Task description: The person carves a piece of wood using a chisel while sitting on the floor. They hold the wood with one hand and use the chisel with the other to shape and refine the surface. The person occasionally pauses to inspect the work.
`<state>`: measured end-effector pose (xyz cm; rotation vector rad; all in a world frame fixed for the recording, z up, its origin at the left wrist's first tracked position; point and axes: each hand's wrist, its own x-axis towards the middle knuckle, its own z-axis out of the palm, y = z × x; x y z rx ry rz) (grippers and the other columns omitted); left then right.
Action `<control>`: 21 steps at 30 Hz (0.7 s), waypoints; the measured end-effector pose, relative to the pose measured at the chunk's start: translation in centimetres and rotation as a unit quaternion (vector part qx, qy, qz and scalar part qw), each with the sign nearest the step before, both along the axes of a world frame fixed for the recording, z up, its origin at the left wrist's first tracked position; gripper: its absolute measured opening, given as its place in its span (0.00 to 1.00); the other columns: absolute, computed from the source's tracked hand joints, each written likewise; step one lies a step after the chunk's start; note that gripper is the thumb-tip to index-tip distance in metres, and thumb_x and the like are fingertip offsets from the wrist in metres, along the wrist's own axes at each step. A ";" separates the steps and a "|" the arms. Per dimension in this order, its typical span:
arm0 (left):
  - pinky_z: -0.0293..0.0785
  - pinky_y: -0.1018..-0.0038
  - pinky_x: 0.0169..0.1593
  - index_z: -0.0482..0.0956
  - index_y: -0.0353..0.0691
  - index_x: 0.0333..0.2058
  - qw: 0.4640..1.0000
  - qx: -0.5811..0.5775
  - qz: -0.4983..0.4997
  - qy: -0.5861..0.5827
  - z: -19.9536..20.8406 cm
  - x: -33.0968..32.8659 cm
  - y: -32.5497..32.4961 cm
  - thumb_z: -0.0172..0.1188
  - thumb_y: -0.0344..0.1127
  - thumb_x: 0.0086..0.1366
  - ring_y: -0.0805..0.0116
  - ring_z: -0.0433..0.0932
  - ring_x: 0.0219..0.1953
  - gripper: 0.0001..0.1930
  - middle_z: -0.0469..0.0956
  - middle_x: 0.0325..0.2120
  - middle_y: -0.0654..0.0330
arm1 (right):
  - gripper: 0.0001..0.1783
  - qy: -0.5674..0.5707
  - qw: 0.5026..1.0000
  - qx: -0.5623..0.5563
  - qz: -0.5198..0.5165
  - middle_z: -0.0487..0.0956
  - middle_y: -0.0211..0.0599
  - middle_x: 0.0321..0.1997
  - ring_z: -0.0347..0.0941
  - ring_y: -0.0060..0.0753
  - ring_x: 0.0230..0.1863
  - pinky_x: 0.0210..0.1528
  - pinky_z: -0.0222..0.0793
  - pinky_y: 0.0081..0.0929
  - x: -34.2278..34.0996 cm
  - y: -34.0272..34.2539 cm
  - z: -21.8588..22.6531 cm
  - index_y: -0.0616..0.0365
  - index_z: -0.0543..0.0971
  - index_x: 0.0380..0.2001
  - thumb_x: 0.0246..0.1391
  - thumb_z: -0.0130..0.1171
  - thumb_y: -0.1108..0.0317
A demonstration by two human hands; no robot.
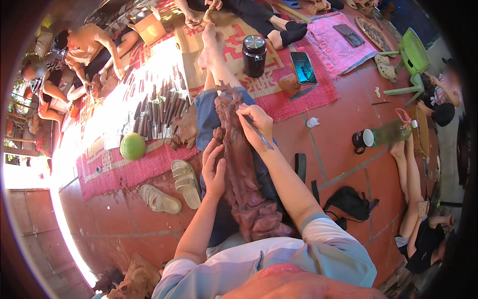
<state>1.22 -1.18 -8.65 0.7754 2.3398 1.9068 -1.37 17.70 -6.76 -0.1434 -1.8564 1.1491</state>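
A long reddish-brown wood carving lies along my lap, its rough, rock-like base toward my belly and its branching top over my shins. My left hand rests against the carving's left side, fingers stretched and apart. Pinched in my right hand is a slim carving tool, its flat metal part pointing back along my wrist. That hand is at the upper right side of the carving; its fingers hide the tool's other end.
Several carving tools lie in rows left of my legs, near a green round fruit. Sandals sit closer. Beyond my feet are a black flask and phone. A mug and bottle stand right. Other people sit around.
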 end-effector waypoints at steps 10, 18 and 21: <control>0.55 0.65 0.64 0.75 0.37 0.50 1.000 0.012 0.001 0.004 0.3 0.1 0.4 0.53 0.28 0.61 0.57 0.62 0.63 0.18 0.64 0.60 0.51 | 0.05 0.017 0.998 -0.048 0.026 0.78 0.43 0.27 0.77 0.33 0.31 0.35 0.71 0.24 -0.9 -0.1 -1.9 0.62 0.74 0.27 0.50 0.62 0.75; 0.56 0.66 0.64 0.75 0.37 0.50 1.000 0.016 0.006 0.004 -0.1 0.2 0.3 0.53 0.27 0.61 0.57 0.62 0.63 0.18 0.64 0.60 0.51 | 0.07 -0.001 1.000 0.015 -0.021 0.80 0.36 0.28 0.76 0.19 0.32 0.39 0.72 0.23 -0.5 -0.4 -0.5 0.63 0.74 0.26 0.52 0.62 0.76; 0.57 0.66 0.64 0.75 0.37 0.50 1.000 0.028 0.007 -0.008 0.0 0.4 0.2 0.53 0.27 0.61 0.57 0.62 0.63 0.18 0.64 0.60 0.51 | 0.06 -0.051 0.979 -0.173 0.094 0.80 0.37 0.28 0.76 0.19 0.32 0.40 0.73 0.24 -0.2 -0.3 -0.4 0.63 0.74 0.27 0.51 0.63 0.76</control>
